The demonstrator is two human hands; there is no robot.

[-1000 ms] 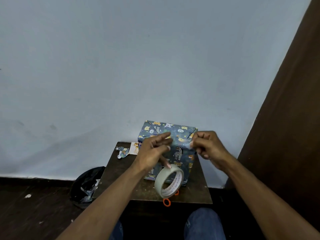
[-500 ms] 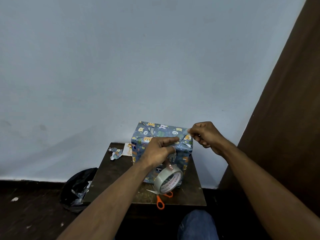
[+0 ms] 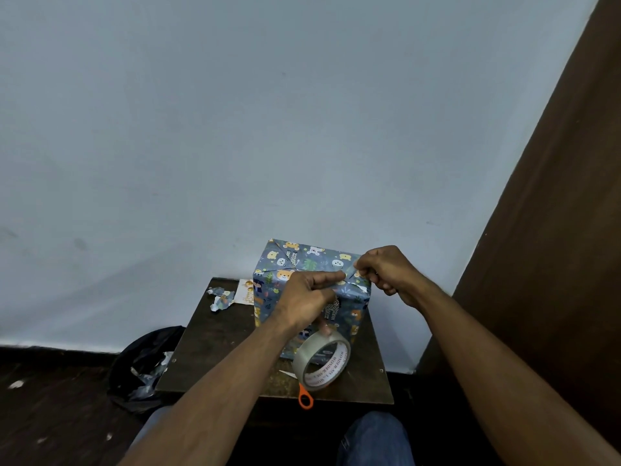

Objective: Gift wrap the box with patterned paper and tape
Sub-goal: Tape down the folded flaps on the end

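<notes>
My left hand (image 3: 311, 297) is holding the tape roll (image 3: 322, 361) under its fingers. My right hand (image 3: 383, 269) is pinching tape by the box (image 3: 302, 264) top edge.

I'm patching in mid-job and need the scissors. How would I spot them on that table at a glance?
Start at the small dark wooden table against the pale wall, with the wrapped box on it. Go to its near edge, under the clear tape roll hanging from the left hand. The scissors show one bright orange loop handle, the only orange thing there.
</notes>
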